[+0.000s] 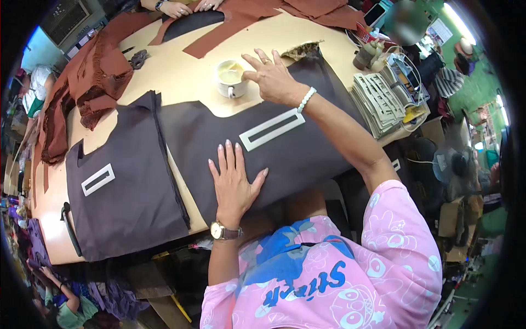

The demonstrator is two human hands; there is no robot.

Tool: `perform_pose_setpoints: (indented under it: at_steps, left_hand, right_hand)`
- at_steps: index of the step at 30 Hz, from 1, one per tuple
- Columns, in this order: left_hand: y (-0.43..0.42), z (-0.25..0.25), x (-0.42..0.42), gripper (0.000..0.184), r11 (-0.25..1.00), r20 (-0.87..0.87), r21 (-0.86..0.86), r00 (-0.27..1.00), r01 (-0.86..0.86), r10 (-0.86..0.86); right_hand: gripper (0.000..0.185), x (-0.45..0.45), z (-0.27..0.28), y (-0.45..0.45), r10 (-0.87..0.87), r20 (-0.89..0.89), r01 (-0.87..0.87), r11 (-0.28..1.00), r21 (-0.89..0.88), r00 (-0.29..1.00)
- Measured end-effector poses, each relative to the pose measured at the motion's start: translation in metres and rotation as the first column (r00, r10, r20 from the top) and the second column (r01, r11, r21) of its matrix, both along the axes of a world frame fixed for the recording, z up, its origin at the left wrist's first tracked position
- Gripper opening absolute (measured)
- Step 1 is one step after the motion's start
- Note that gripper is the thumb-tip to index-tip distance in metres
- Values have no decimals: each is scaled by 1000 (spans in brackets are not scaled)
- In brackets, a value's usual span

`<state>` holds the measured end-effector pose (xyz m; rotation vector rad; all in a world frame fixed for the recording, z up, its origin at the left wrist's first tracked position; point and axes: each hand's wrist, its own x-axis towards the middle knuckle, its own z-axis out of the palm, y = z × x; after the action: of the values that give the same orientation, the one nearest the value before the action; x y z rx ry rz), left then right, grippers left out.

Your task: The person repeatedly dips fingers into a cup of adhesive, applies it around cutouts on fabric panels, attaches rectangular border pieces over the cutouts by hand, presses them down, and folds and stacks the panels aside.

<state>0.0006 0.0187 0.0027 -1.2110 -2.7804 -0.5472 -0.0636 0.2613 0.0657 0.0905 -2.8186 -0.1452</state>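
Note:
My left hand lies flat with fingers spread on a dark cut cloth piece. Above and right of it, a white rectangular frame with a long slot rests on the same cloth. My right hand is raised beside a white cup holding a pale yellowish paste. Its fingers are apart and it grips nothing that I can see; the thumb is at the cup's rim, though contact is unclear. A second dark cloth piece at the left carries a smaller slotted white frame.
Rust-brown cloth is heaped along the table's left edge. Across the table, another person's hands rest near brown and black pieces. At the right stand a stack of slotted cards and some small bottles.

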Motion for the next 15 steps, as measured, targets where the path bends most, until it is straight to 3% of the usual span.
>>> perform_pose_setpoints:
  at_steps: [3, 6, 10, 13, 15]
  left_hand:
    - [-1, -1, 0, 79, 1000, -16, 8, 1000, 5, -5]
    - [0, -4, 1, 80, 1000, -22, 10, 1000, 6, -5]
    - [0, -2, 0, 81, 1000, -25, 15, 1000, 8, -8]
    - [0, -4, 0, 81, 1000, -43, 15, 999, 13, -12]
    - [0, -4, 1, 82, 1000, -50, 10, 999, 12, -11]
  right_hand:
    - [37, 18, 11, 1, -18, 113, 20, 1000, -21, 993]
    - [39, 54, 11, 17, -30, 92, 53, 965, -259, 995]
    - [47, 115, -28, 41, -60, 145, 137, 782, -608, 988]
    - [55, 140, -52, 32, -152, 179, 233, 692, -683, 972]
    - [59, 145, -55, 23, -193, 241, 302, 752, -586, 951]
